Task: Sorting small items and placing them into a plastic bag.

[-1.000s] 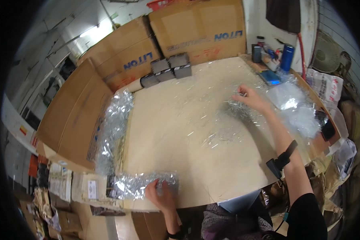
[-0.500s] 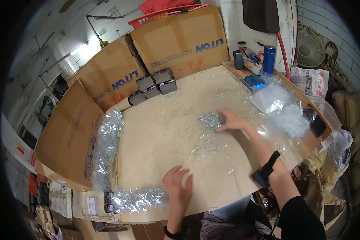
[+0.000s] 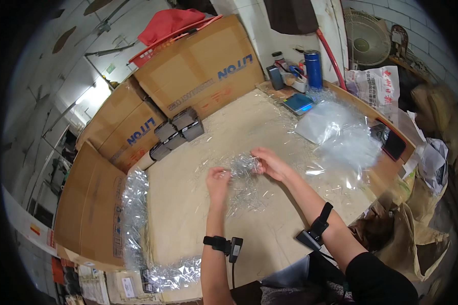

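Cluttered workshop, pale desk (image 3: 198,223) walled by cardboard boxes (image 3: 198,66). Centre frame, left hand (image 3: 219,181) and right hand (image 3: 269,162) pinch a crumpled clear plastic bag (image 3: 243,170), fingers closed on its edges. Looks light, flimsy, slippery; best gripped at edges.

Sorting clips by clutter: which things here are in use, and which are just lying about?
In use: left hand, right hand, crinkled clear film held between them.

Lying about: grey boxes, blue bottle, small scale, cardboard boxes, fan, film pile.
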Available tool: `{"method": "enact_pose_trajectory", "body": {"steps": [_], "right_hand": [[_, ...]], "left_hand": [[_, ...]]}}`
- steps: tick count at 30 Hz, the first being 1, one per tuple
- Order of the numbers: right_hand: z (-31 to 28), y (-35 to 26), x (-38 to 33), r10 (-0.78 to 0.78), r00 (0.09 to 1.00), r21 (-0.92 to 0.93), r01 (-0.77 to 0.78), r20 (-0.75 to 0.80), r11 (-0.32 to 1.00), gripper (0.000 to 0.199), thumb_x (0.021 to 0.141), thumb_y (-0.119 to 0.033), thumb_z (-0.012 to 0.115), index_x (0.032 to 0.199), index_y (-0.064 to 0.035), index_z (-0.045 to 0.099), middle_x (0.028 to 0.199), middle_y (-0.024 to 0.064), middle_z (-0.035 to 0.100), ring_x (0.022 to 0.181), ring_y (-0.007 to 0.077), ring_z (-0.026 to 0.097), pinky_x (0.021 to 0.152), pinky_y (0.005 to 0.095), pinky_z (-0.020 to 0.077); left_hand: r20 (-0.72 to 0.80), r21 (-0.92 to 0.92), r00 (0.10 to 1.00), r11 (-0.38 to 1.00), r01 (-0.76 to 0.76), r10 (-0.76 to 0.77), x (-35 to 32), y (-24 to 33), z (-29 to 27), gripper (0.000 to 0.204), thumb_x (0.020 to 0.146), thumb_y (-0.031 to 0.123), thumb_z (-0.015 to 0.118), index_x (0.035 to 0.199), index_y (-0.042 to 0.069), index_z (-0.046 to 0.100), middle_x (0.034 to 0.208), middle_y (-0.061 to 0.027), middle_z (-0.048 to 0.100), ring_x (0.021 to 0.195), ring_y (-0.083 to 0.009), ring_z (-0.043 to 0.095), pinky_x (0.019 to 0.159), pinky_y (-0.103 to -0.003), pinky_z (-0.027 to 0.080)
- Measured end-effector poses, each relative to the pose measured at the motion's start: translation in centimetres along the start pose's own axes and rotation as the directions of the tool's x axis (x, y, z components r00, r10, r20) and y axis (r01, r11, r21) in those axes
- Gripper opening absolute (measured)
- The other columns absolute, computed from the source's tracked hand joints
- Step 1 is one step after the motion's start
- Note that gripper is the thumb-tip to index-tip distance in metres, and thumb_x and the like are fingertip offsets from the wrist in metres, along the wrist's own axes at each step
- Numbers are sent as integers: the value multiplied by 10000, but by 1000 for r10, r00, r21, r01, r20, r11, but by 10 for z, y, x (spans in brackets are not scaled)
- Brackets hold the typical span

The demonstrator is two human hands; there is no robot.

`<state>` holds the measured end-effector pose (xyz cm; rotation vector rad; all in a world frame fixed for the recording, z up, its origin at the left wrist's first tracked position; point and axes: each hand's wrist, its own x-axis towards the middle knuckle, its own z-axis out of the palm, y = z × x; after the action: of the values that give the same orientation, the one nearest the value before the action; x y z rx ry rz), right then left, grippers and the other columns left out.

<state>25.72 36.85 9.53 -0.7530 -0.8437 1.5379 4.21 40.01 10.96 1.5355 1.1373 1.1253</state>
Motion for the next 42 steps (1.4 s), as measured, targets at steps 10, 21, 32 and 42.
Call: {"method": "enact_pose_trajectory", "body": {"steps": [10, 21, 32, 42], "right_hand": [[-13, 9, 13, -247, 968, -173, 238, -32, 956, 451, 816, -266, 736, 1187, -90, 550, 997, 44, 583, 869, 150, 579, 751, 265, 464], [17, 18, 13, -152, 979, -394, 193, 133, 898, 379, 883, -256, 676, 1189, -50, 590, 1018, 61, 673, 873, 202, 673, 726, 341, 551], [-3, -17, -1, -109, 975, 152, 139, -191, 978, 228, 952, -254, 589, 1065, -60, 545, 964, 106, 605, 711, 269, 700, 550, 325, 580], [3, -18, -2, -127, 983, 98, 140, -131, 985, 265, 965, -292, 576, 1063, -47, 552, 1102, 146, 613, 834, 255, 703, 640, 338, 590]], "left_hand": [[76, 62, 996, 997, -47, 42, 5, 24, 2, 118, 949, 90, 579, 1055, 62, 624, 989, -19, 610, 862, -105, 570, 759, -268, 532], [-7, -366, 995, 926, -97, 102, 0, 33, 1, 234, 904, 93, 650, 1128, 41, 604, 1113, -66, 611, 960, -119, 584, 804, -285, 525], [40, 159, 986, 973, -165, 161, 25, 59, 4, 147, 842, 114, 745, 943, 32, 677, 826, 11, 621, 732, -69, 543, 677, -219, 442], [43, 246, 939, 907, -341, 341, 28, 46, 18, 120, 848, 57, 710, 954, 14, 675, 838, 1, 630, 726, -68, 540, 674, -226, 451]]}}
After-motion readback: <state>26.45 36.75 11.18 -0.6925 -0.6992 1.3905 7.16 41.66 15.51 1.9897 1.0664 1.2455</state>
